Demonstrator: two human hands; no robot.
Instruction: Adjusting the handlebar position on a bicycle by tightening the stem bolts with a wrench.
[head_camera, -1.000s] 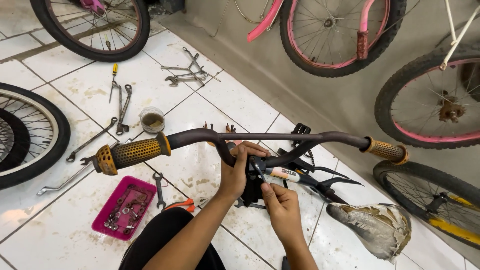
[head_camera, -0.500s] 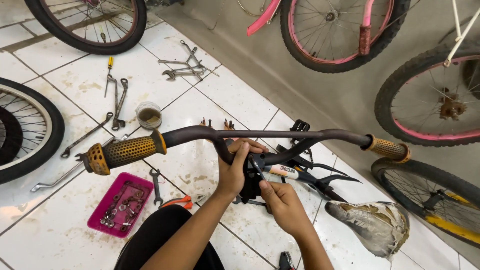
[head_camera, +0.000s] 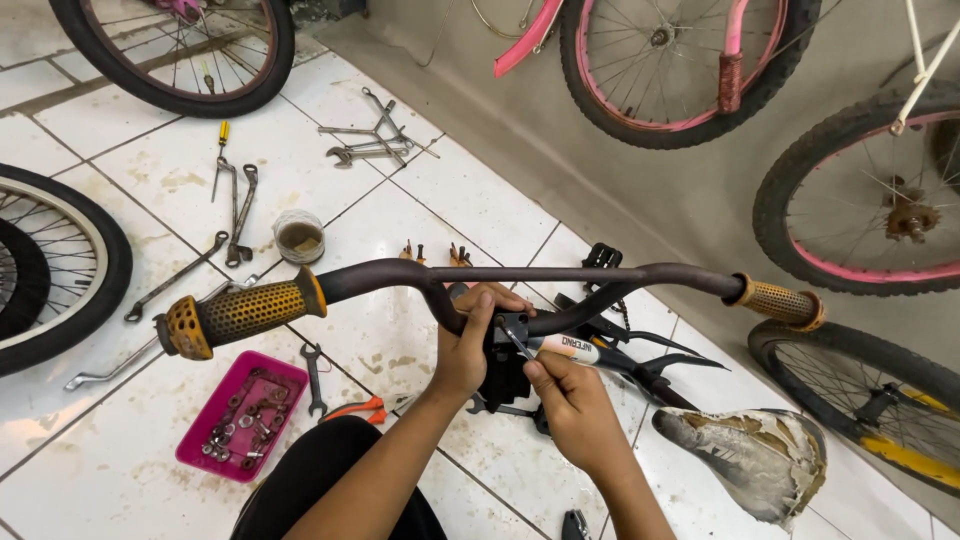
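My left hand (head_camera: 468, 345) has its fingers clamped on the handlebar (head_camera: 520, 280) centre; my right hand (head_camera: 568, 405) pinches a wrench (head_camera: 516, 340) just below it. The wrench may slip off.

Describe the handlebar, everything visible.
The handlebar is a dark, dull metal tube with a brace bar beneath, lying level across the view. Perforated orange-yellow rubber grips cap both ends, the left grip nearer the camera. The left hand clasps its centre at the black stem clamp; the right hand holds a tool there.
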